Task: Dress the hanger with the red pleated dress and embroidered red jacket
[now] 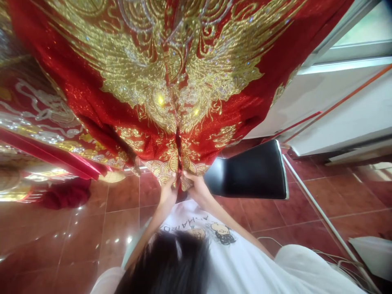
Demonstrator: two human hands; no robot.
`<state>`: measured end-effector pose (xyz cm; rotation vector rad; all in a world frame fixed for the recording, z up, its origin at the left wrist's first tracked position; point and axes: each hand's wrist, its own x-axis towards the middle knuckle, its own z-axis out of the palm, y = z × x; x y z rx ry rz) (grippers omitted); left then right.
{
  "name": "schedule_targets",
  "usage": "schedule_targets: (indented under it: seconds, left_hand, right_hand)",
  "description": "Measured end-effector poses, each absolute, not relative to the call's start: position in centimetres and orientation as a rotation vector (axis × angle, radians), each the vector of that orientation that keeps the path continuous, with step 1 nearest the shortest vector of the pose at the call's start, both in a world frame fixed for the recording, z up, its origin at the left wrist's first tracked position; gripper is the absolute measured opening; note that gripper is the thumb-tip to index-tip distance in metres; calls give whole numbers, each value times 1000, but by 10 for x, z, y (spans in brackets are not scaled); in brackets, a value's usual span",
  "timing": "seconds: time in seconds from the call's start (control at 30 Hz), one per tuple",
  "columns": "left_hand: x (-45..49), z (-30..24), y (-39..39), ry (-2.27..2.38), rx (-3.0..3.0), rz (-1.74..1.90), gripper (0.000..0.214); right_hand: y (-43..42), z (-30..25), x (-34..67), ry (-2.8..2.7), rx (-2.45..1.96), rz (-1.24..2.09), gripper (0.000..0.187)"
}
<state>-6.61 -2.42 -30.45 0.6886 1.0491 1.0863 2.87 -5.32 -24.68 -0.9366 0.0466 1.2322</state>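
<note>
A red garment (171, 81) with heavy gold and silver embroidery hangs in front of me and fills the top of the view. A seam or opening runs down its middle to the hem. My left hand (168, 191) is closed on the hem just left of that opening. My right hand (196, 187) is closed on the hem just right of it. The two hands nearly touch, fingers pinching the embroidered edge. My white printed T-shirt (232, 253) and dark hair (165, 265) show at the bottom.
A black padded chair seat (248, 171) stands right of my hands. More red and gold fabric (39, 134) lies or hangs at the left. The floor is glossy red tile (76, 228). A white wall and window frame (337, 98) are at the right, with white cables (324, 255) below.
</note>
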Motion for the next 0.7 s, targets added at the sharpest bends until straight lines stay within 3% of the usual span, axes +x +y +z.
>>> schedule_targets:
  seconds: [0.2, 0.4, 0.7]
  left_hand:
    - [-57, -276, -23, 931, 548, 1163, 53]
    - [-53, -261, -28, 1027, 426, 1162, 44]
    - [-48, -258, -30, 1103, 688, 1258, 68]
  right_hand:
    - [-59, -240, 28, 10, -936, 1277, 46]
    - [-62, -229, 27, 19, -942, 1271, 47]
    - [-65, -226, 26, -52, -940, 1231, 36]
